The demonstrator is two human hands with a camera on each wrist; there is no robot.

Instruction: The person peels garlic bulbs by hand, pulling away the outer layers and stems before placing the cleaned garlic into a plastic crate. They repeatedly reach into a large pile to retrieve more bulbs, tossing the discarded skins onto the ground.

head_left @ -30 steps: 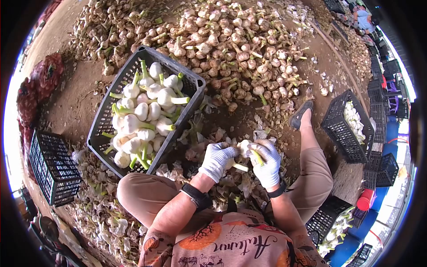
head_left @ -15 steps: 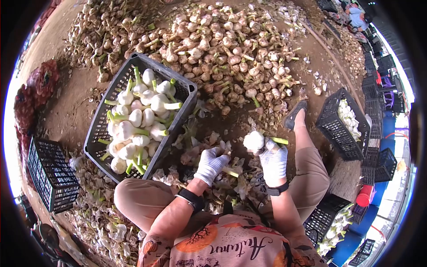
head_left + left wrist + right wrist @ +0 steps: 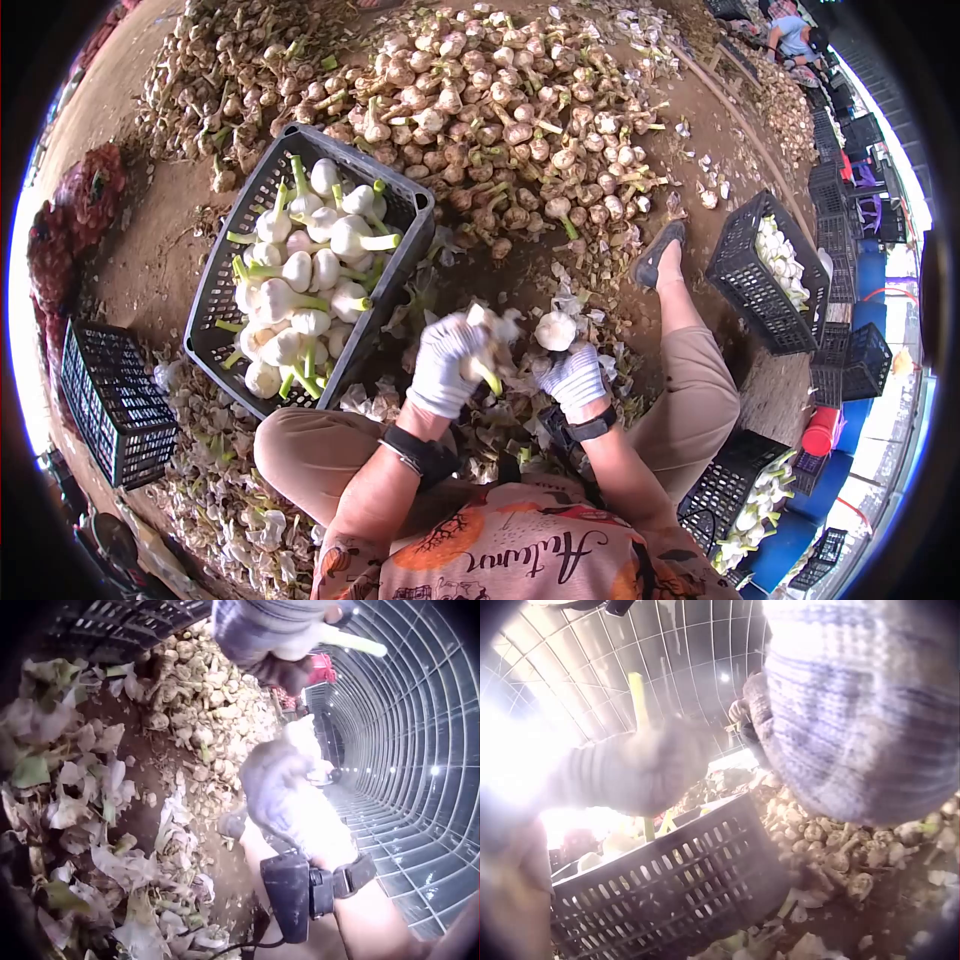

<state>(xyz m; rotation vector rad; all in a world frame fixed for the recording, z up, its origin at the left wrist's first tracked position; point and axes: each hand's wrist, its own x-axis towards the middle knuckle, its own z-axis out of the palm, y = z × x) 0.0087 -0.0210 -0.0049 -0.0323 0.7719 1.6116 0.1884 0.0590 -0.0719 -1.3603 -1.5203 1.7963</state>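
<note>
My left hand (image 3: 445, 368), in a striped white glove, grips a garlic bulb (image 3: 487, 322) blurred by motion, its stem pointing back toward my body. In the left wrist view that pale green stem (image 3: 352, 640) sticks out past the gloved fingers. Close by on the right, my right hand (image 3: 575, 382), gloved too, holds a clean white garlic bulb (image 3: 555, 331) at its fingertips. The right glove fills much of the right wrist view. To the left stands a grey crate (image 3: 375, 335) full of cleaned garlic bulbs (image 3: 292, 295) with trimmed green stems.
A wide heap of uncleaned garlic (image 3: 490, 110) covers the floor ahead. Peeled skins (image 3: 235, 480) lie around my legs. Black crates stand at the left (image 3: 120, 410) and right (image 3: 760, 290). Another person (image 3: 795, 42) sits at the far right.
A second ago both hands were together at one bulb; then they parted. My right hand turned its bulb, whose green stem no longer shows. My left hand raised its bulb between them.
</note>
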